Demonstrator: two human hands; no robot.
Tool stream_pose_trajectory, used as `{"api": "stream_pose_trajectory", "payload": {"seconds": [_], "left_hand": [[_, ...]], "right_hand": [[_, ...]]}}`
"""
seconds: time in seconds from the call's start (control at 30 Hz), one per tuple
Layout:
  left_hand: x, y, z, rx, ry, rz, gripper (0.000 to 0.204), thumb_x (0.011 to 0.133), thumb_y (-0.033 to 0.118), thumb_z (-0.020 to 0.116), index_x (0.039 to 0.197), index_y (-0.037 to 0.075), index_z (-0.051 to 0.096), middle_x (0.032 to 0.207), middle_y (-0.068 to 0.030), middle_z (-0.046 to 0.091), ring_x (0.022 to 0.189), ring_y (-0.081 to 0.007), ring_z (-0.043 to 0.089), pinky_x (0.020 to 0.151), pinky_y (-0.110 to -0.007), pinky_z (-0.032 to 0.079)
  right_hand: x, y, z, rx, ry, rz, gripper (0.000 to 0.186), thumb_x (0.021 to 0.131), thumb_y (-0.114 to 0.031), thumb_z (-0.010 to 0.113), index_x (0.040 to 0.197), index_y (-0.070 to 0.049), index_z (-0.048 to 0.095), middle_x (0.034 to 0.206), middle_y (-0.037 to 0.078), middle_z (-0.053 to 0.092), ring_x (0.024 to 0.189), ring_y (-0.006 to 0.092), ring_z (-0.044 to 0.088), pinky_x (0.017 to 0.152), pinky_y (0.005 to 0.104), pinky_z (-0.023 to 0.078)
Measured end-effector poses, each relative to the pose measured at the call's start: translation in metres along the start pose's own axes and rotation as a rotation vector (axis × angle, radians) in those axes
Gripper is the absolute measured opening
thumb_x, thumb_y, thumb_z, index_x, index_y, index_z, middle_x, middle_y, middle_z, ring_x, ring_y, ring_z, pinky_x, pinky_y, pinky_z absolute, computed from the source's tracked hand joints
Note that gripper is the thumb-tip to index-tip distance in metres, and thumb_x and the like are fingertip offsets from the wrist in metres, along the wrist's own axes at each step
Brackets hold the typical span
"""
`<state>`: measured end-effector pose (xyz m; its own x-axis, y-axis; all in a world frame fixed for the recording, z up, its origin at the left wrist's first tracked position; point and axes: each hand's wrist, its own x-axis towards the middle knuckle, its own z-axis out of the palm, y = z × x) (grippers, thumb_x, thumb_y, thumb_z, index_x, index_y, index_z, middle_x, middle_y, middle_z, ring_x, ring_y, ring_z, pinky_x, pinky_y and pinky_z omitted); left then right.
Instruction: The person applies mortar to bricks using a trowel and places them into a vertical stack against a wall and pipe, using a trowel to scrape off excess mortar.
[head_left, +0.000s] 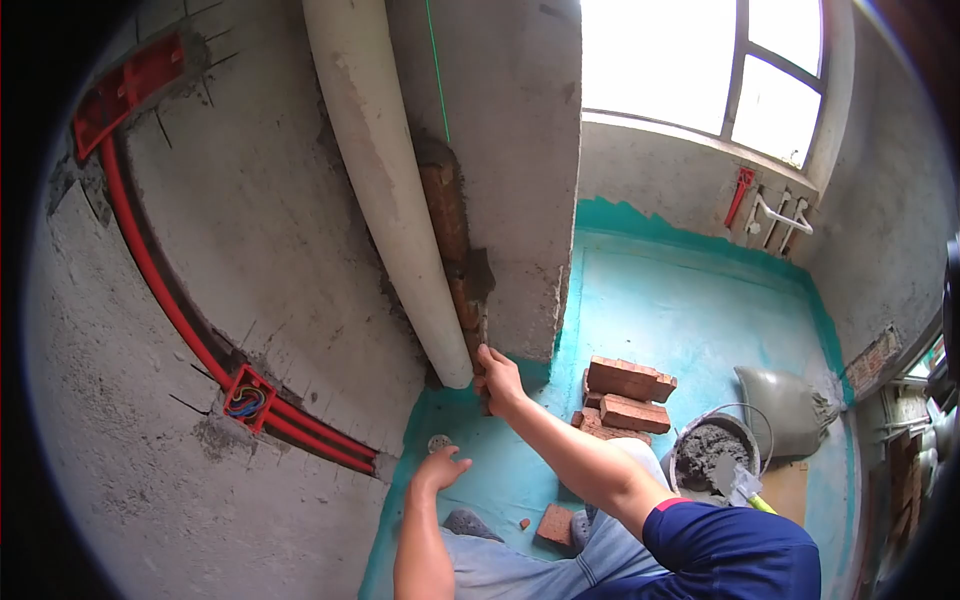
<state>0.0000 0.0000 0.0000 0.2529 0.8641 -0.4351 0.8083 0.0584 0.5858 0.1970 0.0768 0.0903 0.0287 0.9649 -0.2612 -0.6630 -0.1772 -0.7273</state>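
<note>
My right hand (499, 382) is closed around the handle of a trowel (478, 270), whose dark blade rests upright against the narrow column of red bricks and mortar (443, 205) beside the long white vertical pipe (370, 160). My left hand (440, 467) is lower, fingers apart and holding nothing, near a small round drain fitting (438, 441) on the turquoise-coated floor (660, 300). Loose red bricks (630, 378) are stacked right of my arms, with another brick (555, 523) by my feet. A bucket of grey mortar (712, 458) with a yellow-handled tool (760, 503) stands farther right.
Red conduit and a junction box (250, 398) are set in the left wall. A grey sack (780, 405) lies by the right wall. A window (660, 60) and short white pipes (780, 213) are at the back. A thin green line (436, 70) runs above the brickwork.
</note>
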Motion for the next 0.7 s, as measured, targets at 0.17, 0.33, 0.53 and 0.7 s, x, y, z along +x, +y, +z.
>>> {"api": "stream_pose_trajectory", "payload": {"seconds": [0.17,0.33,0.53,0.7], "left_hand": [[0.001,-0.001,-0.001,0.033,0.037,0.050,0.064,0.081,0.041,0.068,0.127,-0.001,0.056,0.123,-0.0210,0.061,0.112,-0.0306,0.061,0.095,-0.036,0.047],[-0.011,-0.003,-0.008,-0.031,-0.028,-0.029,0.062,0.084,0.038,0.067,0.132,0.003,0.053,0.126,-0.0205,0.060,0.115,-0.0322,0.059,0.097,-0.037,0.046],[-0.030,-0.021,-0.022,-0.101,-0.038,-0.092,0.063,0.084,0.036,0.069,0.131,-0.002,0.052,0.119,-0.0214,0.063,0.108,-0.0301,0.063,0.093,-0.036,0.048],[-0.037,-0.076,-0.027,-0.308,0.051,-0.018,0.045,0.087,0.033,0.068,0.115,-0.003,0.064,0.096,-0.0098,0.069,0.082,-0.0165,0.063,0.075,-0.031,0.051]], "right_hand": [[-0.019,0.011,-0.004,0.051,-0.090,0.018,0.029,0.098,-0.033,0.055,0.110,-0.007,0.057,0.070,0.000,0.044,0.055,0.0114,0.039,0.051,0.0279,0.033],[-0.069,-0.026,-0.028,0.204,-0.248,0.184,0.033,0.098,-0.038,0.052,0.115,-0.010,0.053,0.073,-0.001,0.041,0.053,0.0088,0.036,0.050,0.0251,0.031],[-0.192,-0.144,-0.109,-0.113,-0.175,0.032,0.036,0.100,-0.035,0.049,0.119,-0.005,0.054,0.068,-0.003,0.044,0.050,0.0067,0.038,0.047,0.0223,0.033],[-0.330,-0.168,-0.221,-0.752,0.288,-0.507,0.029,0.101,-0.032,0.049,0.100,-0.005,0.060,0.063,-0.003,0.050,0.054,0.0036,0.046,0.048,0.0228,0.037]]}}
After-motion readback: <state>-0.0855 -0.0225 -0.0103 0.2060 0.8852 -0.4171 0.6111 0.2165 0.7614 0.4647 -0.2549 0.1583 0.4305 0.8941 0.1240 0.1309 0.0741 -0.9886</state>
